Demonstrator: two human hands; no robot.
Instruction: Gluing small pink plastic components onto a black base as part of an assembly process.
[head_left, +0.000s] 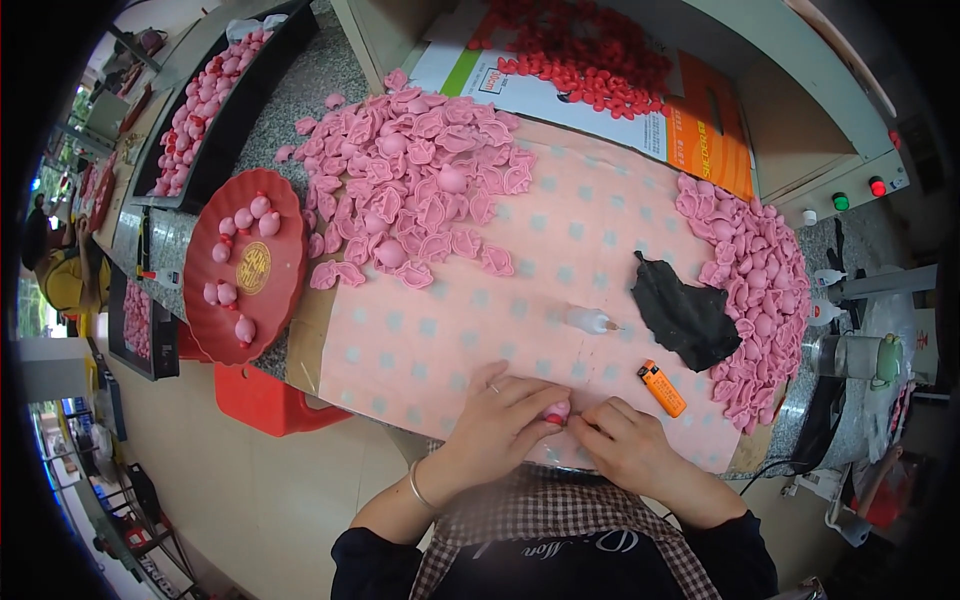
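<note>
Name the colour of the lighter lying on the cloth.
The lighter has an orange body and a dark top; the head view shows it.

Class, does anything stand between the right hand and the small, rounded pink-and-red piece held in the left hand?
Nothing visible does: the right hand is close beside the small, rounded pink-and-red piece in the left hand; contact is unclear.

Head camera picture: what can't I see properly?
Small pink-and-red piece: head view, partly hidden by the left hand.
Anything the right hand may pinch: head view, hidden by its own curled fingers.
Red flower-shaped pieces: head view, farthest ones cut off by the top edge.
Hands of the person in yellow: head view, too small.
</note>
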